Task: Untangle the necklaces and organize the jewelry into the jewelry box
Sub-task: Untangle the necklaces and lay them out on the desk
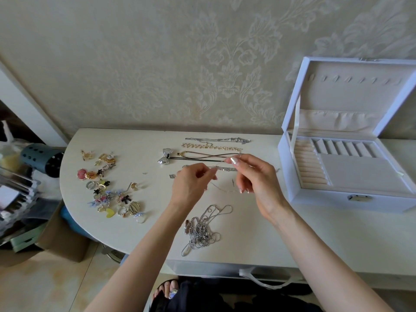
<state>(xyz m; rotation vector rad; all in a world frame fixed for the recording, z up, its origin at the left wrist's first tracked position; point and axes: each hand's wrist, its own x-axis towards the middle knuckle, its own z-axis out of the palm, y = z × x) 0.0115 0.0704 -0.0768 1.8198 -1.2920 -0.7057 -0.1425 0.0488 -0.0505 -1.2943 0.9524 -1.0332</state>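
A left hand [193, 183] and a right hand [253, 176] pinch a thin chain [221, 188] between them above a table [146, 221]. Tangled necklaces [202, 230] lie below; the open jewelry box [315, 199] stands right of the right hand.

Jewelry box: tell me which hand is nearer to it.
Right. The right hand, pinching a thin chain, is just left of the jewelry box; the left hand, pinching the same chain, is farther left.
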